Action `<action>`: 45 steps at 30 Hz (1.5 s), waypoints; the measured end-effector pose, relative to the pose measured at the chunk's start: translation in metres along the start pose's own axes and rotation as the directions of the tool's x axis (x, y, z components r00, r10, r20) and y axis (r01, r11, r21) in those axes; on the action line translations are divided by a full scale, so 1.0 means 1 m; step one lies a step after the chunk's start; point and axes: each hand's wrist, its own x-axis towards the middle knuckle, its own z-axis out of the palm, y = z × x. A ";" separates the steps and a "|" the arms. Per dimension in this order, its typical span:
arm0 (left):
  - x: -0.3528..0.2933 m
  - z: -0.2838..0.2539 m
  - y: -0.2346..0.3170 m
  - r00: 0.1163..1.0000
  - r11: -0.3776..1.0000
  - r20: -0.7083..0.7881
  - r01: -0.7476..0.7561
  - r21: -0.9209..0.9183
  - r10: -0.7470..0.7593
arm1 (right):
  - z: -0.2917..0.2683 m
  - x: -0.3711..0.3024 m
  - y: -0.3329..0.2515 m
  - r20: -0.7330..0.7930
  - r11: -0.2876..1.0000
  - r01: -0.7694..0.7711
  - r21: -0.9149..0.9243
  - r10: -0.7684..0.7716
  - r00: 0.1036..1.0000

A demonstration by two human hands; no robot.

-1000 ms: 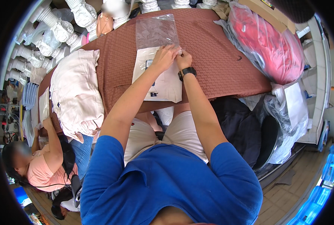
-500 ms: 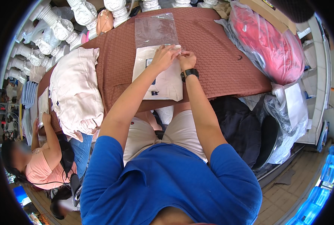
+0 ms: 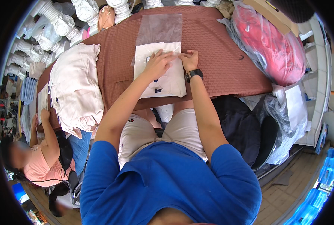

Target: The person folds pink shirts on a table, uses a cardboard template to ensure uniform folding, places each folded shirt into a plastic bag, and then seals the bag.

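Left hand (image 3: 158, 64) is held palm down now, fingers loosely spread, over the far end of a folded cream garment (image 3: 170, 84); just to its right, the right hand (image 3: 190, 60) is poised at the garment's far right corner, fingers curled, though whether anything is pinched there cannot be told. A black watch (image 3: 194, 74) is worn on that wrist. Beneath the left hand, the garment is laid flat on the worktop (image 3: 116, 62), which is covered in textured brown cloth (image 3: 212, 45). Straight beyond both hands, clear plastic (image 3: 160, 28) is spread out past the garment's far edge. Well to the left of the left hand, cream cloth (image 3: 76, 90) is heaped at the worktop's edge; farther left, a pale flat item (image 3: 43, 98) is touched by another person (image 3: 43, 155). Out to the right of the right hand, red material (image 3: 262, 48) is packed in a clear bag (image 3: 296, 56), a cardboard box (image 3: 274, 14) set beyond it. Past the hands, white balusters (image 3: 87, 12) are lined up.
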 end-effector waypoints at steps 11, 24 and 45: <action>-0.127 -0.018 -0.053 0.698 0.522 0.170 0.654 -0.548 -0.696 | -0.049 -0.100 -0.036 0.341 0.861 0.138 -0.490 0.044 0.939; -0.125 -0.029 -0.017 0.641 -0.400 0.541 0.368 -0.839 -0.545 | -0.034 -0.107 -0.051 0.517 0.881 -0.471 0.049 0.382 0.766; -0.098 0.008 0.048 0.646 -0.400 0.081 -0.363 -0.841 -0.759 | -0.013 -0.122 -0.058 0.449 0.745 -0.611 0.269 0.464 0.764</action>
